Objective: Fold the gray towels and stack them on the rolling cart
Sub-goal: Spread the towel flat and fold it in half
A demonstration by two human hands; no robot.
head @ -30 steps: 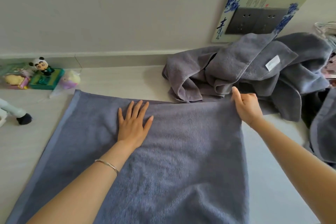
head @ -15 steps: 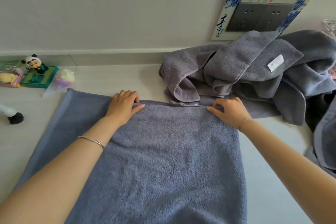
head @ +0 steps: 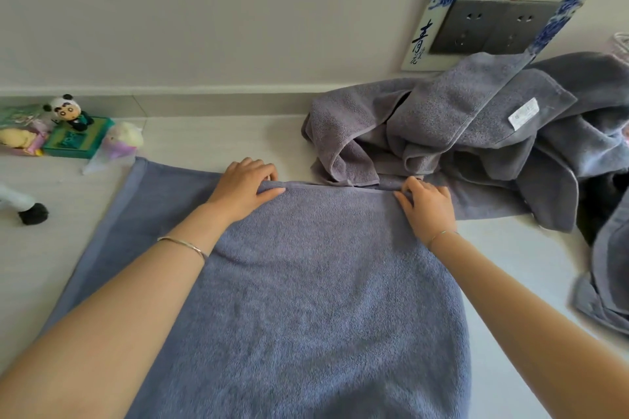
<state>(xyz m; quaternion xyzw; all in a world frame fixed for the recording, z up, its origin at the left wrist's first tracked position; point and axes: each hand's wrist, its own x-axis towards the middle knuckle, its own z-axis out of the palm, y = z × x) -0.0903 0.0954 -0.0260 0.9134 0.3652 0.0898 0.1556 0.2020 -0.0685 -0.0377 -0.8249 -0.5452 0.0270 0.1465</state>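
Left hand and right hand each pinch gray towel far hem; towel lies flat toward bench near edge.

left hand — thin silver bangle at wrist | right hand — fine chain bracelet at wrist

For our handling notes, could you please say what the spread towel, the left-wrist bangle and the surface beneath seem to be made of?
The spread towel: terry cloth, likely cotton; matte looped pile, flat-woven border.
The bangle: thin metal, probably silver-toned; it glints.
The surface: smooth pale stone or laminate, faintly streaked; cannot tell which.
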